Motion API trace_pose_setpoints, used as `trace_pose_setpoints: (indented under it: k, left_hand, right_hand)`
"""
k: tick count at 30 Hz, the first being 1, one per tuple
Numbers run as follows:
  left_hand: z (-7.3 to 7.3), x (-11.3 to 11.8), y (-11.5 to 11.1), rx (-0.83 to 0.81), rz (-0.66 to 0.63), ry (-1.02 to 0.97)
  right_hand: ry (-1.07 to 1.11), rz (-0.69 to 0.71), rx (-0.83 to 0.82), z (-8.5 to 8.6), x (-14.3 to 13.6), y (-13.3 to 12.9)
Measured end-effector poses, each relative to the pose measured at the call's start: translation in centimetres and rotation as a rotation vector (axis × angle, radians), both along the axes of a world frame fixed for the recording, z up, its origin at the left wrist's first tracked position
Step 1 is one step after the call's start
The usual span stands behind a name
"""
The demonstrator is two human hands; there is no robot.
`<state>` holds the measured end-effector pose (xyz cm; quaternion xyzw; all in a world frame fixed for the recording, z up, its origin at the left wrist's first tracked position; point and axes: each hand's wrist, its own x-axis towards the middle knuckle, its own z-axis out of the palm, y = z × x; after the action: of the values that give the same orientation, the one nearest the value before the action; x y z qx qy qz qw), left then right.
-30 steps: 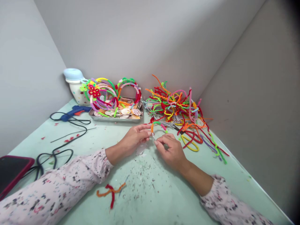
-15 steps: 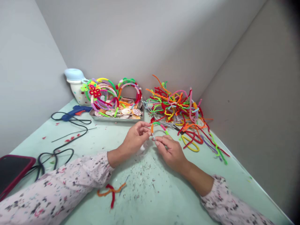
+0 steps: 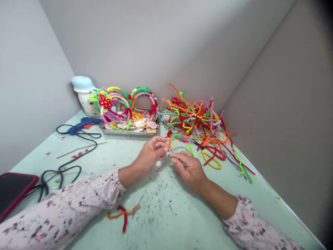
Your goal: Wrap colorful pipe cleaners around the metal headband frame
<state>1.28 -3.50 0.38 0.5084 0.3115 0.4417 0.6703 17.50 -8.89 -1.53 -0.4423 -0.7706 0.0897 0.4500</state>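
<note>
Between my hands is a headband (image 3: pixel 177 135) wrapped in fuzzy pipe cleaner, with orange, green, pink and bright green sections. It arches up behind my right hand. My left hand (image 3: pixel 153 152) is closed in a pinch beside the orange section, at the band's near end. Just to the right, the thumb and fingers of my right hand (image 3: pixel 189 170) pinch a thin pale grey piece at that same end. Whether this is the bare band tip or a pipe cleaner end, I cannot tell. The band's other end is hidden behind my right hand.
A metal tray (image 3: pixel 122 132) holds seashells and several colourful headbands. Right of it lies a tangled heap of pipe cleaners (image 3: pixel 189 114). At left are a lidded cup (image 3: pixel 87 100), a blue glue gun (image 3: pixel 80 125), a black cord (image 3: pixel 91 149) and a phone (image 3: pixel 15 191). Pipe-cleaner scraps (image 3: pixel 123 212) lie in front.
The headband has tilted and turned a little, so more of its bright green section shows above my right hand. Both hands stay in nearly the same place, still pinching.
</note>
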Motion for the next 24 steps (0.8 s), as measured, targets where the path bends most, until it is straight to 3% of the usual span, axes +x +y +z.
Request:
trace_pose_setpoints:
  k: [7, 12, 24]
  left_hand:
    - [0.24, 0.38, -0.12, 0.000, 0.042, 0.116]
    - [0.41, 0.32, -0.20, 0.025, 0.030, 0.233]
    - [-0.08, 0.11, 0.05, 0.017, -0.021, 0.175]
  right_hand:
    - [-0.022, -0.152, 0.051, 0.05, -0.09, 0.04]
    - [-0.077, -0.145, 0.067, 0.17, -0.17, 0.07]
    - [-0.098, -0.089, 0.015, 0.15, -0.40, -0.11]
